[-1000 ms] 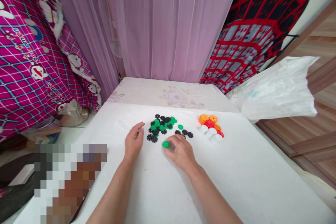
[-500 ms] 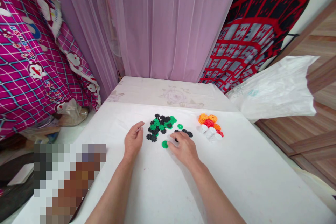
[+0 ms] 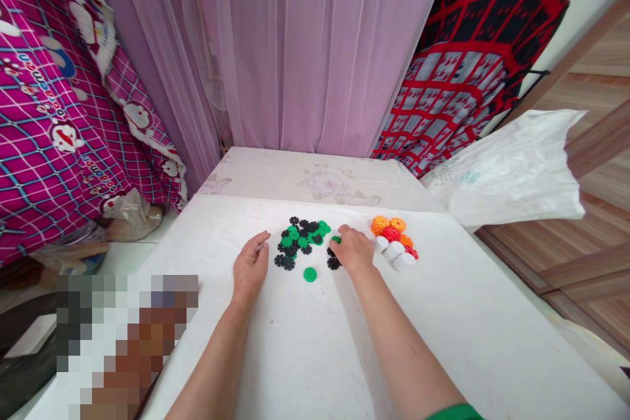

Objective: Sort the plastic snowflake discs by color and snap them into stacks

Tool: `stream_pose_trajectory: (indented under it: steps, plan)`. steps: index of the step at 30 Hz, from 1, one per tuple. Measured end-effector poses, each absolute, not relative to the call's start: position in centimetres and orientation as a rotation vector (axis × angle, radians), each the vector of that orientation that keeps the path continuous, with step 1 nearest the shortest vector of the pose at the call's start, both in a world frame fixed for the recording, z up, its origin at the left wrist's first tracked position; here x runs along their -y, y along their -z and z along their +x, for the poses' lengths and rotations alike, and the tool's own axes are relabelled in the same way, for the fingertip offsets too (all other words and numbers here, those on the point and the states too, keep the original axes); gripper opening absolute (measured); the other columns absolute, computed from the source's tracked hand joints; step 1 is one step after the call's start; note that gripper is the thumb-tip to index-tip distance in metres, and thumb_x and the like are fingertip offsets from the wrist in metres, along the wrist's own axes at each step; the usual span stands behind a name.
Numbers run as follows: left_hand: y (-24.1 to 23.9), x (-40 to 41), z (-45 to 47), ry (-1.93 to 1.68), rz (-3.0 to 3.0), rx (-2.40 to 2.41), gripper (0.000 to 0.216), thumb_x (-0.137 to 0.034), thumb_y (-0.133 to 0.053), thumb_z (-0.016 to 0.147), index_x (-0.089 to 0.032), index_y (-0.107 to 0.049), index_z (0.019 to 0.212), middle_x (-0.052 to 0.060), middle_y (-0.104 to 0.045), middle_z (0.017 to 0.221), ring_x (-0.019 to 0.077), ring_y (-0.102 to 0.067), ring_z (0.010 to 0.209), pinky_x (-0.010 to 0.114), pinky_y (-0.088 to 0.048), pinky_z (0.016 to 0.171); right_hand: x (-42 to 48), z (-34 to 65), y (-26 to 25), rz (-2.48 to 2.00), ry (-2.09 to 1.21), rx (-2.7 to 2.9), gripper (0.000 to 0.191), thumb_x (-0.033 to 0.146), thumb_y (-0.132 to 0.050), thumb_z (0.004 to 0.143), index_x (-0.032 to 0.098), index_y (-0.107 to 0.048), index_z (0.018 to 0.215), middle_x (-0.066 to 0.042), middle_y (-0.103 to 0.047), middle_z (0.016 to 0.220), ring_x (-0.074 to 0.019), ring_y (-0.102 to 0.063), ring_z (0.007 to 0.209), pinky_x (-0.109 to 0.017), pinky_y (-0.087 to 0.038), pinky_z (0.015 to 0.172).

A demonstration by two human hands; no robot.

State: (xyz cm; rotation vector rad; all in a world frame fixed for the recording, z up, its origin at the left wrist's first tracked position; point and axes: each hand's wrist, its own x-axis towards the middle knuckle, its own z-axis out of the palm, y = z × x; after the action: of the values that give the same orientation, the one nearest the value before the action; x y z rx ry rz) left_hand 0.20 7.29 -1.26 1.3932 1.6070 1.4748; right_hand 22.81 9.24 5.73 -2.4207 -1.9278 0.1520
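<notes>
My right hand (image 3: pixel 355 249) is over the right side of the pieces, its thumb and fingertips closed on a green notched disc (image 3: pixel 336 239). Black notched discs (image 3: pixel 333 263) lie under and beside that hand, partly hidden by it. On the white cloth nearer to me sits a small stack of green discs (image 3: pixel 310 274). My left hand (image 3: pixel 250 267) rests on its edge left of a mixed pile of black and green discs (image 3: pixel 302 236). Its fingers are loosely curved, with the thumb apart, and I see no disc in them.
Right of my right hand are stacks of orange discs (image 3: pixel 380 225), red discs (image 3: pixel 392 233) and white discs (image 3: pixel 394 250). A white plastic bag (image 3: pixel 512 170) stands at the table's right edge. Purple curtains (image 3: pixel 305 46) hang behind the white-covered table (image 3: pixel 305 354).
My right hand has moved away from the green stack, forward and slightly right, and closed on the loose green disc. My left hand has stayed in place.
</notes>
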Motion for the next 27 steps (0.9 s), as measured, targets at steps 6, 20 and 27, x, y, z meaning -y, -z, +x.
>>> stream_pose_trajectory:
  steps: [6, 20, 27]
  plan:
    - [1.4, -7.4, 0.1, -1.473, 1.409, -1.604, 0.03, -0.036, -0.052, 0.085, -0.023, -0.071, 0.104, 0.006, -0.07, 0.118, 0.0217, -0.063, 0.113, 0.042, -0.045, 0.104, -9.1, 22.9, -5.8, -2.302, -0.241, 1.888, 0.036, 0.026, -0.055, 0.081, 0.018, -0.058, 0.116, -0.01, -0.071, 0.104, -0.0257, -0.064, 0.1, -0.033, -0.044, 0.076]
    - [0.9, -7.2, 0.3, -1.457, 1.406, -1.627, 0.03, -0.035, -0.051, 0.084, -0.023, -0.071, 0.104, 0.006, -0.07, 0.119, 0.0215, -0.062, 0.115, 0.04, -0.046, 0.103, -2.5, 20.2, -4.6, -1.711, -0.459, 2.054, 0.055, 0.016, -0.062, 0.072, 0.022, -0.05, 0.126, 0.0, -0.07, 0.097, -0.0195, -0.062, 0.093, -0.031, -0.044, 0.081]
    - [0.9, -7.1, 0.3, -1.467, 1.423, -1.614, 0.03, -0.036, -0.051, 0.085, -0.023, -0.07, 0.104, 0.005, -0.07, 0.118, 0.0207, -0.062, 0.113, 0.039, -0.046, 0.102, -2.4, 19.8, -4.5, -1.733, -0.38, 2.155, 0.057, 0.016, -0.058, 0.075, 0.021, -0.048, 0.132, -0.001, -0.071, 0.096, -0.0197, -0.061, 0.093, -0.03, -0.043, 0.079]
